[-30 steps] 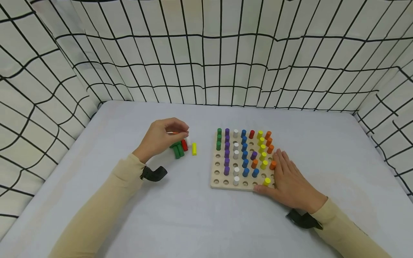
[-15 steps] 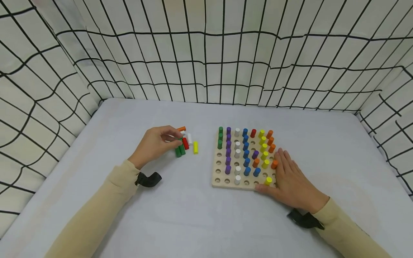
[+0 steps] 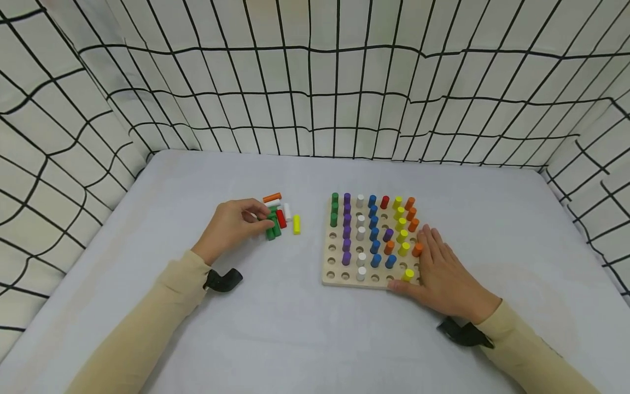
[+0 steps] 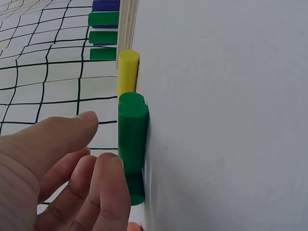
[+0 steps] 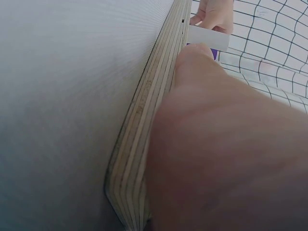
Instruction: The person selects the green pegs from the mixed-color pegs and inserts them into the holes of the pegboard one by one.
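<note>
My left hand (image 3: pixel 228 227) hovers at a loose pile of pegs, its fingertips beside the green pegs (image 3: pixel 274 227). In the left wrist view a gap shows between thumb and fingers, and the fingertips are close to a green peg (image 4: pixel 132 139); contact is hard to tell. A red peg (image 3: pixel 281 218), white pegs (image 3: pixel 287 212), an orange peg (image 3: pixel 272 197) and a yellow peg (image 3: pixel 297 224) lie around them. With straight fingers, my right hand (image 3: pixel 450 279) rests along the right edge of the wooden pegboard (image 3: pixel 338 282), thumb at its near edge.
Colored pegs stand in columns in the board, among them purple pegs (image 3: pixel 346 232), blue pegs (image 3: pixel 374 234) and yellow pegs (image 3: pixel 401 224); several holes are bare. White walls with a black grid (image 3: pixel 337 98) enclose the far and side edges of the white table (image 3: pixel 295 328).
My left hand has moved slightly left and nearer to me, down to the green pegs, uncovering the orange and white pegs behind. My right hand has stayed on the board's edge.
</note>
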### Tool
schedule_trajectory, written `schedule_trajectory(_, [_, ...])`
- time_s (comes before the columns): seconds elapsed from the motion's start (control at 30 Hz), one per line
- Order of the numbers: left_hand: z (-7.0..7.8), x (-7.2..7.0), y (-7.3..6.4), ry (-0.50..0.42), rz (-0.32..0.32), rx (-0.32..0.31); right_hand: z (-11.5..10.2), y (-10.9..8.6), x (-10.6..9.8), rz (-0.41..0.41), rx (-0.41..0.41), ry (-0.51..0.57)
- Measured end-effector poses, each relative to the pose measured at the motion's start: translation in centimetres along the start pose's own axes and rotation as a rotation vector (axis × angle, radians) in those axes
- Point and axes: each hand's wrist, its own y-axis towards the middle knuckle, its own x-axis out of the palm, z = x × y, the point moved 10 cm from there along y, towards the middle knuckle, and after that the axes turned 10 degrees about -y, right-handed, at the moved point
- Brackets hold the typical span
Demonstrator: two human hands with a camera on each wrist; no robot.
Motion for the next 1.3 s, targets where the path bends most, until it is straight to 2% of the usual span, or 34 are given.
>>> schedule_trajectory(0.3, [-0.28, 0.89, 0.21, 0.025, -0.037, -0.036, 0.32, 0.07, 0.32, -0.013, 0.004, 0.009])
schedule_trajectory(0.7, [-0.64, 0.63, 0.02, 0.067, -0.101, -0.102, 0.27, 0.03, 0.09, -0.011, 0.005, 0.007])
schedule_trajectory(0.83, [-0.71, 0.78, 0.00, 0.065, -0.110, -0.099, 0.29, 0.02, 0.22, -0.020, 0.012, 0.012])
schedule_trajectory(1.1, [-0.26, 0.79, -0.02, 0.096, -0.085, -0.059, 0.28, -0.07, 0.14, -0.016, 0.014, 0.017])
schedule_trajectory(1.3, [-0.27, 0.46, -0.25, 0.110, -0.088, -0.078, 0.18, -0.01, 0.10, -0.014, 0.006, 0.010])
